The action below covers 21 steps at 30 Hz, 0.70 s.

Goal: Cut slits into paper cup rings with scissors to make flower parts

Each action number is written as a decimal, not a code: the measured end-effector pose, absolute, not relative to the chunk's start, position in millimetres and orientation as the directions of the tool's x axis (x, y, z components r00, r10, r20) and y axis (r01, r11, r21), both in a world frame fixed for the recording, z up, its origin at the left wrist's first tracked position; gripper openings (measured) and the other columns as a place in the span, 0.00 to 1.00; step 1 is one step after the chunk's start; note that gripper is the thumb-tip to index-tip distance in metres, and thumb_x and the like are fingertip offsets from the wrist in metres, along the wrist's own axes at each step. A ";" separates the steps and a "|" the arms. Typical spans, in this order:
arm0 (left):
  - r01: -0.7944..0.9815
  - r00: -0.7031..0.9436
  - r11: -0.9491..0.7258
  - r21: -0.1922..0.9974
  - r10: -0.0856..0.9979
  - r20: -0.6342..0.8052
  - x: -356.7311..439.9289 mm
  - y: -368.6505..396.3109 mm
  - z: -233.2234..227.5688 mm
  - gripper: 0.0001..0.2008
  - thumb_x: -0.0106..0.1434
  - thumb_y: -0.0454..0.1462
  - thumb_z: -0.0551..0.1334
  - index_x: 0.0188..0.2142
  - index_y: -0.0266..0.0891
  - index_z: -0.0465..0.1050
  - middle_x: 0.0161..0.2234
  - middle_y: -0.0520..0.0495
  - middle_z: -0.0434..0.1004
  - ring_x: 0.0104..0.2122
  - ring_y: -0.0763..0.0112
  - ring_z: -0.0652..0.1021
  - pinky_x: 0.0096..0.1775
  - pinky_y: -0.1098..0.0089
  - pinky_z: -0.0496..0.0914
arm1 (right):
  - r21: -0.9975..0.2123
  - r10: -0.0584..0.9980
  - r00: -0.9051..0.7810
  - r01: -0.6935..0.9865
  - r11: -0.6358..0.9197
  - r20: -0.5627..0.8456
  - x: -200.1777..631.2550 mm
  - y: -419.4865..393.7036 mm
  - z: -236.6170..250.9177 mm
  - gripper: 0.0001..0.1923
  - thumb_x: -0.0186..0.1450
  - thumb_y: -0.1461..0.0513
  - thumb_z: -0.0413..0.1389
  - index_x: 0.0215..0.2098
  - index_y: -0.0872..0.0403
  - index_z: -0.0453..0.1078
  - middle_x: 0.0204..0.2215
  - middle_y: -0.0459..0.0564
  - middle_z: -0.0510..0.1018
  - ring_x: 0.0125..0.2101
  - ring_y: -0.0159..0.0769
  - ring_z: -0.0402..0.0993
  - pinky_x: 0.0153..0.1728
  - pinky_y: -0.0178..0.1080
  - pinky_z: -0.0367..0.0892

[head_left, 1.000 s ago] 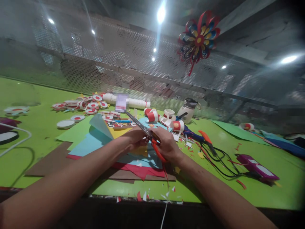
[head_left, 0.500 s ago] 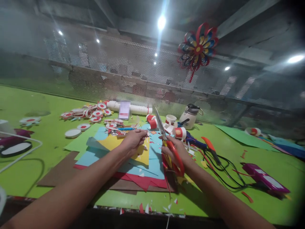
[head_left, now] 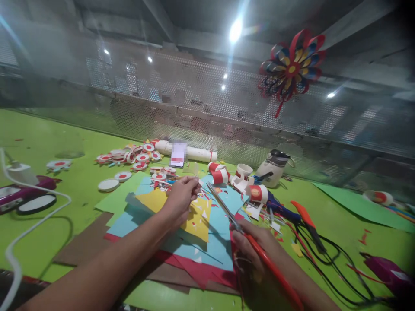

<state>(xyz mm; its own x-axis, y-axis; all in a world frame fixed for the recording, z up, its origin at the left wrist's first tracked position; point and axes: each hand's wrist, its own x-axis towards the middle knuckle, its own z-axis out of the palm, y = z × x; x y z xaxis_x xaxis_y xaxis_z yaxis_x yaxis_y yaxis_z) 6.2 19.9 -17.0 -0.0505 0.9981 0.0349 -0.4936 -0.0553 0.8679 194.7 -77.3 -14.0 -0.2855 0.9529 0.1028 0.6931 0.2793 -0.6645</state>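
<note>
Drawn closer to the person since the earlier frame, the scissors (head_left: 236,223) sit at five o'clock in the right hand (head_left: 264,237), its fingers curled around the handles, blades aimed between ten and eleven. At seven o'clock, the left hand (head_left: 183,196) pinches a small whitish scrap (head_left: 200,183) above yellow paper (head_left: 200,226).

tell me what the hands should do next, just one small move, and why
Probably bring the scissors slightly nearer the small pale piece: the left hand pinches it at the fingertips, while the right hand holds the scissors, tips pointing that way with a visible gap.
</note>
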 end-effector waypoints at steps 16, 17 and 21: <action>-0.508 -0.081 -0.014 0.861 0.996 -0.032 10.8 18.2 -18.5 0.07 0.52 0.35 0.63 0.25 0.36 0.65 0.21 0.54 0.65 0.20 0.83 0.65 0.22 0.81 0.56 | -0.637 0.955 -0.296 0.732 0.244 0.025 198.5 -81.3 -14.1 0.14 0.63 0.51 0.48 0.30 0.51 0.67 0.22 0.48 0.74 0.22 0.37 0.68 0.22 0.35 0.59; -0.512 -0.076 -0.018 0.859 0.997 -0.024 11.0 17.3 -17.9 0.07 0.52 0.35 0.63 0.25 0.36 0.65 0.21 0.55 0.65 0.19 0.84 0.64 0.21 0.81 0.55 | -0.624 0.957 -0.289 0.747 0.232 0.009 197.2 -81.7 -13.6 0.14 0.63 0.51 0.47 0.29 0.51 0.66 0.22 0.47 0.73 0.22 0.37 0.67 0.22 0.35 0.58; -0.477 -0.061 -0.005 0.879 0.998 -0.027 13.6 10.4 -12.7 0.07 0.55 0.36 0.61 0.25 0.35 0.63 0.21 0.54 0.65 0.16 0.85 0.59 0.18 0.80 0.50 | -0.615 0.967 -0.254 0.763 0.201 0.002 190.7 -84.1 -10.4 0.16 0.64 0.51 0.46 0.30 0.53 0.66 0.21 0.46 0.72 0.22 0.35 0.67 0.22 0.34 0.57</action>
